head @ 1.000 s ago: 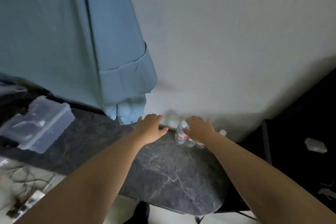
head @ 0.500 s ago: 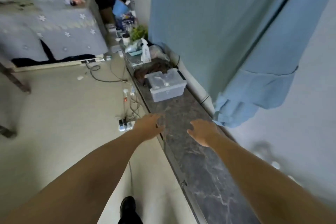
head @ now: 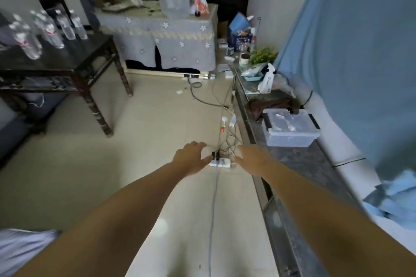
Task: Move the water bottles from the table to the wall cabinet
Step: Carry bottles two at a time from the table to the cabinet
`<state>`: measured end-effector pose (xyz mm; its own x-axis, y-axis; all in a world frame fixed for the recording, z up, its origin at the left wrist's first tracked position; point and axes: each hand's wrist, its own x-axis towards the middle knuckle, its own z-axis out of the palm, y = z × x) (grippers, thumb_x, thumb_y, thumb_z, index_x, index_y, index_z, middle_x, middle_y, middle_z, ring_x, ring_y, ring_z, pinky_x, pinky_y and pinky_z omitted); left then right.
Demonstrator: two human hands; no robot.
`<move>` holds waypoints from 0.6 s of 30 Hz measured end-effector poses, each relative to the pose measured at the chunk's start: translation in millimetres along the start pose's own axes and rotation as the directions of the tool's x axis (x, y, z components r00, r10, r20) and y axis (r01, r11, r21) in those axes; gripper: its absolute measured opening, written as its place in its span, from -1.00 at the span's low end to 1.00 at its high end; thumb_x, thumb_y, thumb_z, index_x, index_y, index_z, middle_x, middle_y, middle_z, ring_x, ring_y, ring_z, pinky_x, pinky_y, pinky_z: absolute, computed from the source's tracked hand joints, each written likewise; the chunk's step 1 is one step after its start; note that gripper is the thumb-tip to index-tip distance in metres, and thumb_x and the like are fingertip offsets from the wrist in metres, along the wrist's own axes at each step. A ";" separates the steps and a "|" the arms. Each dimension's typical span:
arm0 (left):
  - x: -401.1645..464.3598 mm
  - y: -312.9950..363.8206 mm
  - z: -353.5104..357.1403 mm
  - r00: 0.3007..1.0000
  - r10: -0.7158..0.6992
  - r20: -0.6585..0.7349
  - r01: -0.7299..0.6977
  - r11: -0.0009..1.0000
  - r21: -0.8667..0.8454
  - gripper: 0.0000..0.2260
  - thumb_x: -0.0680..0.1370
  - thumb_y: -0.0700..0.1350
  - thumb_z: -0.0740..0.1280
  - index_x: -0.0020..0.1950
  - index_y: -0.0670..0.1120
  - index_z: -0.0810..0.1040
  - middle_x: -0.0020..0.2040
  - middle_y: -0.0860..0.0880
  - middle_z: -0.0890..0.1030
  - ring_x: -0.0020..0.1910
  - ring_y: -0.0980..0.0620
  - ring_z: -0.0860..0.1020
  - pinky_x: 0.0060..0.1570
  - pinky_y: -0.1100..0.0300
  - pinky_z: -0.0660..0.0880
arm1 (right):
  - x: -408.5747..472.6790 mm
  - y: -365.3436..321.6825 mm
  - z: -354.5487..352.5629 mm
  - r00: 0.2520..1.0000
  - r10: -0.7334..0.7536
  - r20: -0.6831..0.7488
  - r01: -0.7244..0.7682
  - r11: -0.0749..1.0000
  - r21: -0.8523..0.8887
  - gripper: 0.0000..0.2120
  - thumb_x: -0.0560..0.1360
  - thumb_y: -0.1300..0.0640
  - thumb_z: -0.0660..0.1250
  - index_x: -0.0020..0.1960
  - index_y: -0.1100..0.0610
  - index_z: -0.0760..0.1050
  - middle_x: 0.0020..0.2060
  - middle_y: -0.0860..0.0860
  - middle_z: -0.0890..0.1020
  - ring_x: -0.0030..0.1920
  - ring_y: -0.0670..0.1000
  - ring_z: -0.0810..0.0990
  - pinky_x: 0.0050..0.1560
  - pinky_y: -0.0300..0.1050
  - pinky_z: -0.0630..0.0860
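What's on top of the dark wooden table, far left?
Clear water bottles stand upright on the dark wooden table. The frame edge cuts off its left part, so the full count is unknown.

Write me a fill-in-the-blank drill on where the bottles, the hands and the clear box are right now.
1. The water bottles stand on the dark ____ at the left.
2. Both the left hand and the right hand hold ____.
3. The clear lidded box sits on the marble ledge at the ____ side of the view.

Missing words: table; nothing; right
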<state>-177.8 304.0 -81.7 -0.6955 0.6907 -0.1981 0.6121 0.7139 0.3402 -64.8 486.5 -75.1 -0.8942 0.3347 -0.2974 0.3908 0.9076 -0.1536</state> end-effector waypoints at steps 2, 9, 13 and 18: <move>3.1 -38.6 -16.6 0.999 -0.038 0.007 0.038 0.999 0.014 -0.48 0.56 0.20 0.19 0.45 0.00 0.30 0.40 -0.08 0.40 0.35 -0.09 0.39 0.26 -0.01 0.36 | 23.8 -37.6 -0.8 1.000 -0.024 0.002 0.024 1.000 -0.016 -0.63 0.62 -0.06 0.08 0.27 0.15 0.41 0.21 0.14 0.54 0.22 0.17 0.50 0.25 0.12 0.43; 26.3 -176.4 -87.9 0.978 -0.195 -0.074 0.192 0.980 -0.046 -0.49 0.56 0.20 0.18 0.45 0.00 0.31 0.41 -0.08 0.39 0.39 -0.10 0.35 0.30 -0.05 0.35 | 109.9 -173.2 -23.2 0.992 -0.120 0.029 0.122 0.987 -0.109 -0.62 0.62 -0.07 0.05 0.29 0.14 0.37 0.18 0.13 0.50 0.24 0.18 0.46 0.27 0.17 0.37; 39.0 -232.4 -108.1 0.962 -0.264 -0.075 0.259 0.964 -0.067 -0.49 0.56 0.20 0.18 0.45 -0.01 0.31 0.41 -0.09 0.39 0.39 -0.10 0.36 0.32 -0.05 0.35 | 152.4 -224.8 -32.3 0.983 -0.173 0.056 0.179 0.975 -0.130 -0.58 0.63 -0.08 0.04 0.40 0.10 0.30 0.32 0.12 0.42 0.33 0.16 0.39 0.36 0.17 0.28; 74.9 -286.6 -124.6 0.943 -0.325 -0.068 0.317 0.942 -0.109 -0.49 0.57 0.20 0.18 0.44 -0.01 0.31 0.41 -0.09 0.39 0.39 -0.10 0.35 0.32 -0.04 0.35 | 226.2 -266.8 -44.6 0.973 -0.217 0.079 0.227 0.961 -0.158 -0.53 0.63 -0.10 0.02 0.48 0.06 0.23 0.41 0.10 0.35 0.39 0.14 0.33 0.39 0.14 0.24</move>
<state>-452.1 136.8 -79.5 -0.8806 0.4114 -0.2353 0.3149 0.8789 0.3582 -381.1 331.4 -59.3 -0.9375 0.1089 -0.3306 0.1383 0.9881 -0.0667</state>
